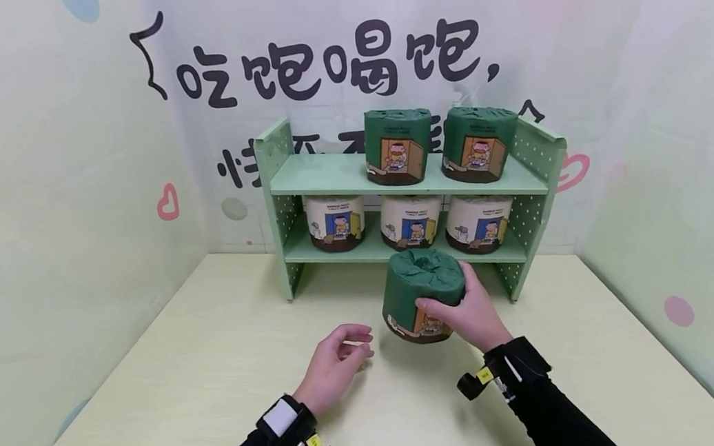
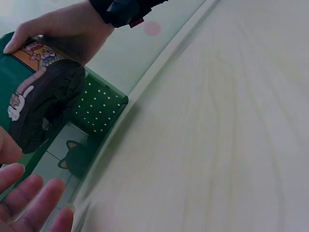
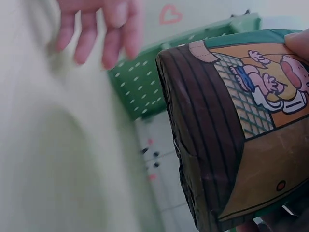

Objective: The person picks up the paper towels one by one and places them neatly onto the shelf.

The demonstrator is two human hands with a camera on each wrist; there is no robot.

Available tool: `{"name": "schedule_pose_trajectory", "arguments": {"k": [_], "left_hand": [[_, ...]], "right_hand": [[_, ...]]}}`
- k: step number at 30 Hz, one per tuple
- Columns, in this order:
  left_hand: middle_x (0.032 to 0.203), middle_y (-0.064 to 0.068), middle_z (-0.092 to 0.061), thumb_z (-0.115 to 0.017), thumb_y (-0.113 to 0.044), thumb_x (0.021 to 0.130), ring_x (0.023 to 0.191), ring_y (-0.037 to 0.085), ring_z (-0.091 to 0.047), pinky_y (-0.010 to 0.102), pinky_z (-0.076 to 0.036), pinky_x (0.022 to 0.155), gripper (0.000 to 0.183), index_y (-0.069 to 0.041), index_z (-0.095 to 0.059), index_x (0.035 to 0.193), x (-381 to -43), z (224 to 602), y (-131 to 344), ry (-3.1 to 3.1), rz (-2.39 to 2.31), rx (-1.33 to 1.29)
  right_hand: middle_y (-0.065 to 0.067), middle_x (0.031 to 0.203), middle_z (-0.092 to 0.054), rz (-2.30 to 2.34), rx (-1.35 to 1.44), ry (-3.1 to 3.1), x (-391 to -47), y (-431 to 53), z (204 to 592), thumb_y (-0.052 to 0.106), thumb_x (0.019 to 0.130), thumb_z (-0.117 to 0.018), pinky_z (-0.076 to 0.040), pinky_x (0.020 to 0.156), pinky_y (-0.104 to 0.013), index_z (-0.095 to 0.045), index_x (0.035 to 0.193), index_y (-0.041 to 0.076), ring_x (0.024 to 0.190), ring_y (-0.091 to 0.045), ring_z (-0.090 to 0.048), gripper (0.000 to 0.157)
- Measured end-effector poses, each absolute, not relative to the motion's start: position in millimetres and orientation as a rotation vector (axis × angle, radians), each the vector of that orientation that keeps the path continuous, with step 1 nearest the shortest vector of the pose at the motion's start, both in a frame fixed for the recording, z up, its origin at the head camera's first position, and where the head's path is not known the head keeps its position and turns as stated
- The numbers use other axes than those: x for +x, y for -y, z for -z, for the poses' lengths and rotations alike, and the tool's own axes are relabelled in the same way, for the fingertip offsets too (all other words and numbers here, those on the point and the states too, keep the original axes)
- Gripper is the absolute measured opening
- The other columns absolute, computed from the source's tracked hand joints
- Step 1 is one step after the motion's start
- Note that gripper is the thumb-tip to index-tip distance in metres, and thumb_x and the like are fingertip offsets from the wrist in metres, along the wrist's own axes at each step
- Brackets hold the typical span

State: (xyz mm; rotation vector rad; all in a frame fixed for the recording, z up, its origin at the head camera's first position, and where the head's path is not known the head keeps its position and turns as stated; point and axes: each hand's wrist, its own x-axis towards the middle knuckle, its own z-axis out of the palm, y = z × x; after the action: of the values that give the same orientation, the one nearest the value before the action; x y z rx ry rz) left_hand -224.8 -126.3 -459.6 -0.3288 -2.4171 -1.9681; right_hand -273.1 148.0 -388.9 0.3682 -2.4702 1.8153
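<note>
My right hand (image 1: 477,317) grips a green-wrapped toilet paper roll (image 1: 422,278) from its right side, thumb across the front. The roll is held above the table in front of the shelf, slightly tilted, its creased top facing up. In the right wrist view the printed side of this roll (image 3: 207,130) and its dark brown lower band fill the right half. To the left of it, my left hand (image 1: 334,364) hovers with loosely bent fingers and holds nothing. The left wrist view shows the fingers of that hand (image 2: 36,203) apart from the roll's dark underside.
A green two-tier shelf (image 1: 322,173) with perforated side panels stands at the back of the pale table (image 1: 218,371). On its upper board are two green rolls (image 1: 395,127) toward the right. Three white-wrapped rolls (image 1: 335,211) line the lower board. Printed walls enclose the table.
</note>
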Motion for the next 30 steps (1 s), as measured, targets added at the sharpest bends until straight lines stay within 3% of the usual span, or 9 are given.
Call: {"name": "schedule_pose_trajectory", "arguments": {"k": [14, 30], "left_hand": [[0.134, 0.019, -0.071, -0.062, -0.011, 0.108, 0.113, 0.028, -0.076, 0.022, -0.059, 0.087, 0.033, 0.000, -0.065, 0.139, -226.1, 459.9, 124.8, 2.420, 1.956, -0.352], [0.134, 0.022, -0.071, -0.061, -0.006, 0.109, 0.110, 0.026, -0.077, 0.022, -0.060, 0.091, 0.031, 0.002, -0.064, 0.139, -226.2, 461.5, 125.8, 2.412, 1.903, -0.399]], "right_hand": [[-0.014, 0.160, -0.052, -1.701, 0.533, 2.434, -273.6, -123.8, 322.5, 0.036, 0.092, -0.085, -0.053, 0.117, -0.062, -0.033, 0.166, 0.017, 0.145, -0.037, -0.055, 0.092], [-0.005, 0.158, -0.054, -1.667, 0.594, 2.381, -289.6, -78.0, 240.5, 0.051, 0.093, -0.085, -0.058, 0.112, -0.042, -0.029, 0.168, 0.018, 0.135, -0.023, -0.062, 0.098]]}}
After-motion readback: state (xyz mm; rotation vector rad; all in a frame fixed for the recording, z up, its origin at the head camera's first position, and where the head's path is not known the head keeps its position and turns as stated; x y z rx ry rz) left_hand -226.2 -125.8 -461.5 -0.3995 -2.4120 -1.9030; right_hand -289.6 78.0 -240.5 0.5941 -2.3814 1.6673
